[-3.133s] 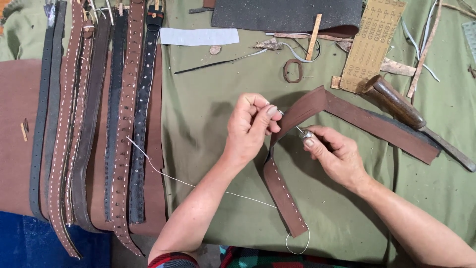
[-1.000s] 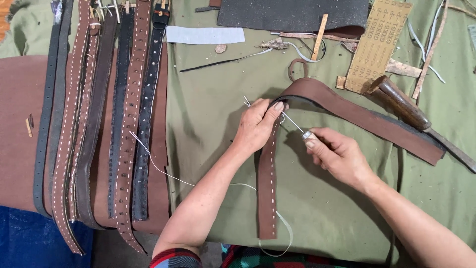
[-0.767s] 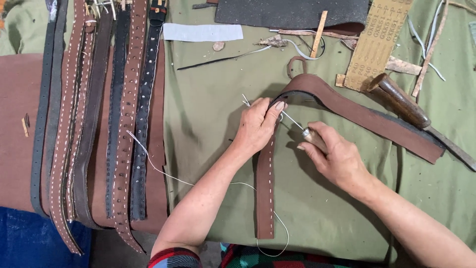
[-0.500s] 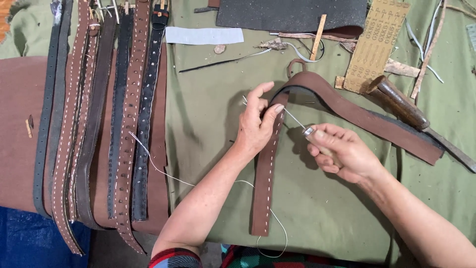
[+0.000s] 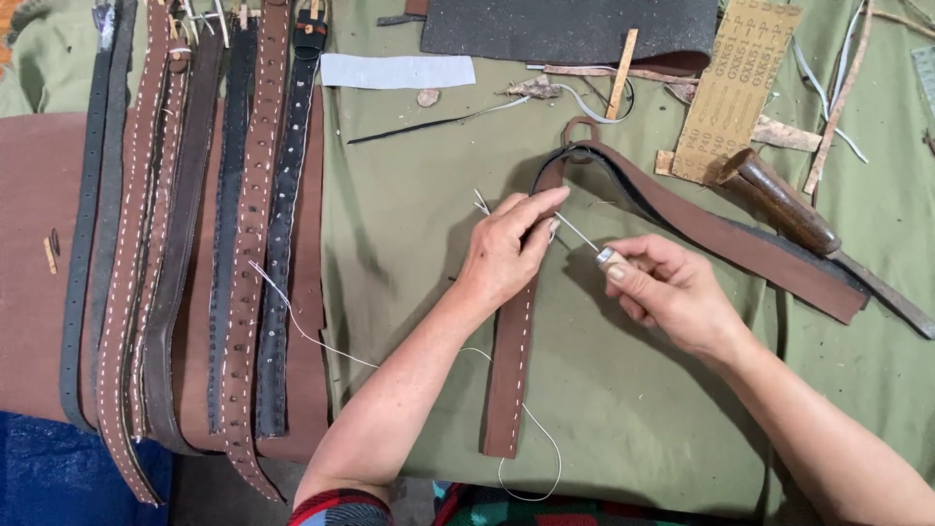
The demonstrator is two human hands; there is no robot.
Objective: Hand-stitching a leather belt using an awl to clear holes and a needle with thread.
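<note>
**Hand Stitching of a Brown Leather Strap**

The brown leather strap (image 5: 513, 370) is laid on the green cloth (image 5: 409, 244) that covers the bench. One stitched end points toward the person; the rest bends at the top and runs off to the right. The left hand (image 5: 506, 253) is pressed on the strap near the bend, with the fingers extended and pinched against the leather. The right hand (image 5: 672, 292) is closed around the metal-collared end of an awl (image 5: 582, 240), whose thin point is directed at the strap just beside the left fingertips. A white thread (image 5: 321, 336) is trailed from the left hand across the cloth and looped past the strap's near end. A row of finished belts (image 5: 195, 244) is laid out well apart on the left. A wooden-handled tool (image 5: 779, 200) is rested on the strap's far section.
</note>
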